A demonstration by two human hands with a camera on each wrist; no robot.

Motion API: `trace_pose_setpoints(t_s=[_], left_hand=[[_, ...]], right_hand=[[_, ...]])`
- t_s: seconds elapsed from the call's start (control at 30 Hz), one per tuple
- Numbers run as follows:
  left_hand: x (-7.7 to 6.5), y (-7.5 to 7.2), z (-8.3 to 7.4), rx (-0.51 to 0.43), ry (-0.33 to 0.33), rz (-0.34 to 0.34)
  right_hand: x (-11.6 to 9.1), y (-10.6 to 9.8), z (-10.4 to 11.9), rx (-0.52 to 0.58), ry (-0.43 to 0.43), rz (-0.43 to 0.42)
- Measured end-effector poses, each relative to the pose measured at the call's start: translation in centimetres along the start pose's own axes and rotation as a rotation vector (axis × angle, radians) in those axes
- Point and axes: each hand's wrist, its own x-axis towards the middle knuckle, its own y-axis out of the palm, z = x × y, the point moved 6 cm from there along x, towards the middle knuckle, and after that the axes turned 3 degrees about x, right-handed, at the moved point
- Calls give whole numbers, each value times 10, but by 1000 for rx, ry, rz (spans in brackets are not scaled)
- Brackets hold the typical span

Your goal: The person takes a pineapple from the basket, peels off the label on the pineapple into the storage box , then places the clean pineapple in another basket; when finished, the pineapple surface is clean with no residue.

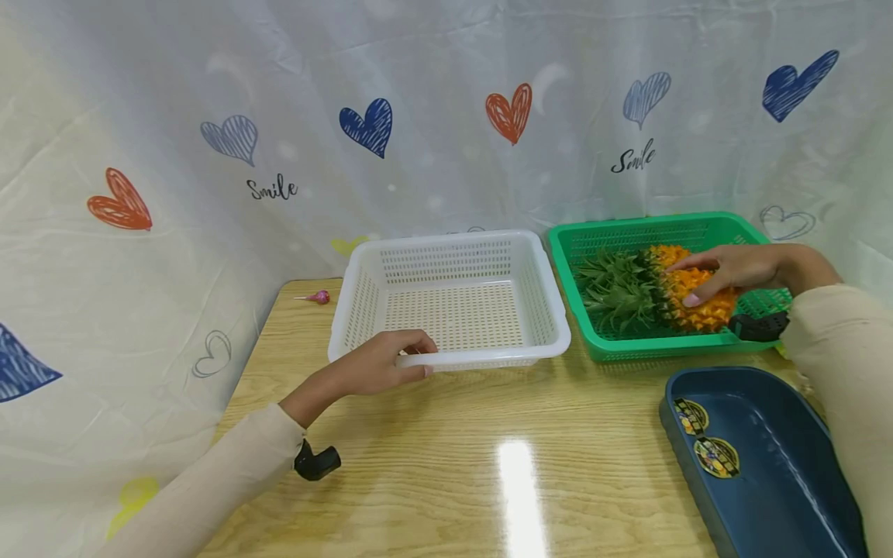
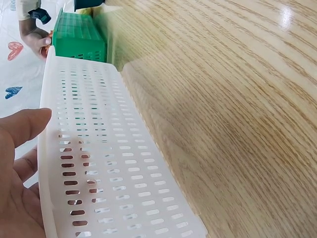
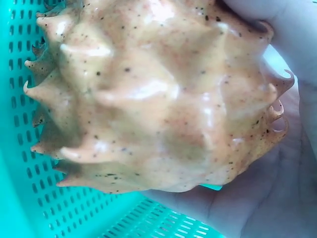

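An orange pineapple (image 1: 698,298) with a green leafy crown (image 1: 617,291) lies on its side in the green basket (image 1: 670,350), crown to the left. My right hand (image 1: 732,271) grips its body from the right; in the right wrist view the spiky pineapple (image 3: 158,109) fills most of the picture, with finger and palm against it. To the left stands a white basket (image 1: 488,356) with nothing in it. My left hand (image 1: 384,363) holds its front rim near the left corner, thumb outside and fingers over the inner side, as the left wrist view also shows (image 2: 22,163).
A dark blue tray (image 1: 788,465) with two round stickers lies at the front right, below the green basket. A small pink object with a thin stick (image 1: 319,297) is left of the white basket. A curtain printed with hearts (image 1: 446,178) hangs behind the wooden table (image 1: 432,465).
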Motion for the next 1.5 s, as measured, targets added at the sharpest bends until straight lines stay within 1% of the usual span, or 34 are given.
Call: trace_pose_setpoints(t_s=[0.27,0.67,0.93,1.07,1.3,1.5], left_hand=[[1,0,0,4,-1,-1],[1,1,0,3,-9,5],[0,0,0,3,-16,2],[0,1,0,6,-15,3],[1,1,0,1,-5,4],[1,1,1,7,-5,6]], right_hand=[[-1,6,-6,76,55,68],[0,6,-9,71,104,111],[4,3,-8,68,100,124],[4,3,-10,76,106,115],[-1,0,-15,33,100,28],[-2,-3,-15,15,103,-6]])
